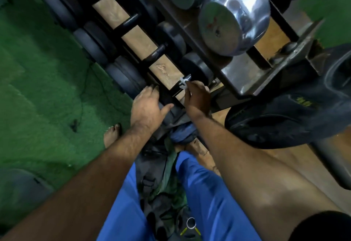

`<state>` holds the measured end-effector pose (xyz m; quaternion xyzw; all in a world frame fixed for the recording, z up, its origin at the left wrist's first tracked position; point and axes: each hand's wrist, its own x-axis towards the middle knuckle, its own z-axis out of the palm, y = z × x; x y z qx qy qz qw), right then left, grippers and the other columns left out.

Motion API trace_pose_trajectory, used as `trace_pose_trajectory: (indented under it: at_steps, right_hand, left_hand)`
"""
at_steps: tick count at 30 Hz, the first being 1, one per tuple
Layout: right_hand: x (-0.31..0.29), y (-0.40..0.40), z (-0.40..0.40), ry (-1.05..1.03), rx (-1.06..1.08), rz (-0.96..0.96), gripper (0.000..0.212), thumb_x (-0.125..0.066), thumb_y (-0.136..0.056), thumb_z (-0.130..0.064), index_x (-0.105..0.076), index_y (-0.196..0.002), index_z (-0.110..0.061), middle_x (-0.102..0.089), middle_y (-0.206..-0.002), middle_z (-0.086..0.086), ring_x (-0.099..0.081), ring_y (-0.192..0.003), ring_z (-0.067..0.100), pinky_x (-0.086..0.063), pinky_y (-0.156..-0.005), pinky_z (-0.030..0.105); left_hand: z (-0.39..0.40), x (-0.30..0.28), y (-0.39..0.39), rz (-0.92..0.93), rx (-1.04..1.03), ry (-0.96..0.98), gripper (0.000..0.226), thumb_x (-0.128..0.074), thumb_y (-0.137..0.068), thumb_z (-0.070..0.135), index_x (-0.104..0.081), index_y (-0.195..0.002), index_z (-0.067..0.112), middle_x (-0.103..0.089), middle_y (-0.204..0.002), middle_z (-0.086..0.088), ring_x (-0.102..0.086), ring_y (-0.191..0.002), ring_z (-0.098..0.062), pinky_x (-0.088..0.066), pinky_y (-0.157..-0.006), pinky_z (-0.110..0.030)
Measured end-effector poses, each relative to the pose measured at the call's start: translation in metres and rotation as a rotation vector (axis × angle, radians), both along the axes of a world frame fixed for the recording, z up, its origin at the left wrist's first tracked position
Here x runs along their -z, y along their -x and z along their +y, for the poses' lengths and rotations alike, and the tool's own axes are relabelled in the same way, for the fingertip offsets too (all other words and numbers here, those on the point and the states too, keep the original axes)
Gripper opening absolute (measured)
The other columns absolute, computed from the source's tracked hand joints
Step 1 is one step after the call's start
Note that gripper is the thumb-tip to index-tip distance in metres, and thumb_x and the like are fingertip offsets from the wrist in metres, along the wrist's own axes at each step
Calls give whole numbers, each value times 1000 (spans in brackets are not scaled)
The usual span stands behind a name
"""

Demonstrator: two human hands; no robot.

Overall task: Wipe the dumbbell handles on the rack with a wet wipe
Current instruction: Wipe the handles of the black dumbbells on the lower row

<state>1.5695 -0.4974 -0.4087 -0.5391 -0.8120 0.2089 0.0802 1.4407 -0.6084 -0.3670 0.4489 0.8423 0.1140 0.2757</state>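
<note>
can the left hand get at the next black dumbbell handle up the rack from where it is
Probably yes. The left hand rests open on the nearest dumbbell's end, and the next handle lies bare between its plates with nothing across it. The right hand holds the wipe elsewhere.

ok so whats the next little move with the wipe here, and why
Probably slide the wet wipe along the handle of the nearest black dumbbell. The right hand pinches the wipe right at that handle, while the left hand rests on the dumbbell's near end, seemingly steadying it.

The right hand (197, 98) hides most of the wet wipe (183, 83) and the dumbbell handle (187, 78) beneath.
</note>
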Motion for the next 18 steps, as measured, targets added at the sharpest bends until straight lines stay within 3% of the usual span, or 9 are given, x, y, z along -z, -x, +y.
trace_pose_trajectory:
  at_steps: [8, 14, 18]
  right_hand:
    - [30, 2, -1, -112, -56, -7, 25, -62, -90, -7, -70, -113, -13, -66, -118, 12, -61, -97, 38, -55, -78, 38]
    - [31, 2, 0, -281, -164, -279, 36, -57, -92, -21, -62, -127, -23, -58, -134, 3, -58, -100, 28, -46, -83, 40]
    - [23, 7, 13, -275, -93, -327, 32, -52, -92, -19, -67, -119, -28, -59, -133, 1, -56, -99, 28, -40, -80, 40]
  left_hand:
    - [2, 11, -8, -32, -67, -70, 71, -67, -88, 42, -44, -143, 4, -44, -148, -12, -38, -140, -25, -32, -115, -35]
    - [5, 9, -9, -40, -79, -42, 73, -67, -89, 42, -41, -146, 6, -39, -154, -9, -34, -143, -23, -31, -116, -34]
    - [4, 9, -8, -40, -73, -50, 73, -68, -87, 41, -43, -145, 5, -41, -152, -10, -37, -141, -24, -33, -114, -35]
